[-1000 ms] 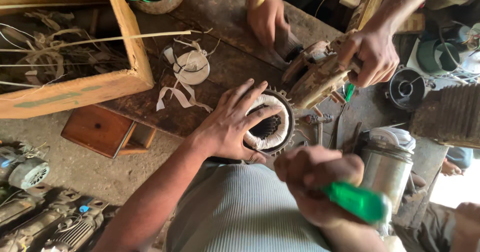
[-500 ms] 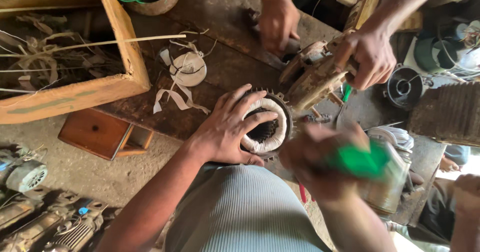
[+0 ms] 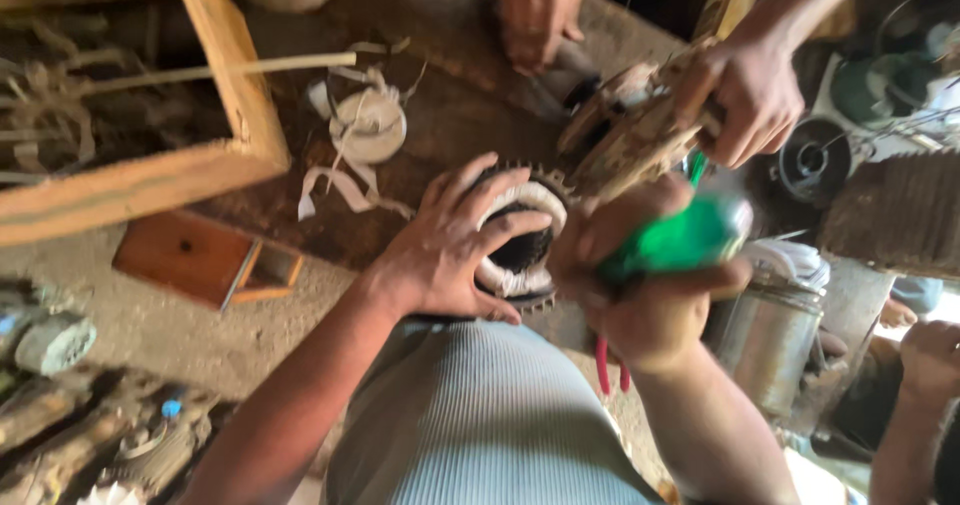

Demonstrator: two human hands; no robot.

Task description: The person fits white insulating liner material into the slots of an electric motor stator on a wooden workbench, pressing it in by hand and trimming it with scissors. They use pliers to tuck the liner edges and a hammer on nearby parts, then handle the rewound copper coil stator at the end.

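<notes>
No labels, signs or screens visible. Nearest to packaging: open wooden crate point(image 3: 215, 165), far left on the bench point(image 3: 440, 125), pale raw planks, rectangular, holding a tangle of wire. Small flat reddish-brown wooden box point(image 3: 190, 255), near left, just below the bench edge. Cylindrical dull-metal can point(image 3: 765, 335), near right, plain sides, no printing discernible through blur.
</notes>
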